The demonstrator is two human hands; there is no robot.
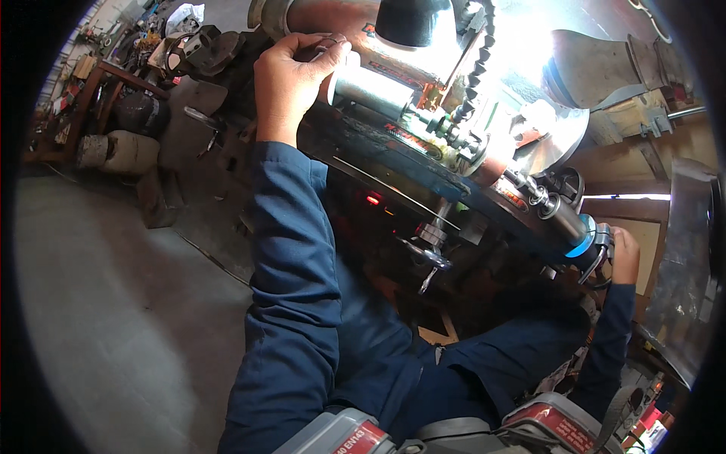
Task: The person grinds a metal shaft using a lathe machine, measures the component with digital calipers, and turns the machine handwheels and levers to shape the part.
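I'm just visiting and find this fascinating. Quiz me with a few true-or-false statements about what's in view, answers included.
1. The left hand is at the left end of the silver cylinder. True.
2. The right hand is right beside the left hand. False: it is far off to the right, by the blue ring.
3. The segmented hose is black. True.
4. Both hands wear gloves. False: they are bare.
5. The left sleeve is dark blue. True.
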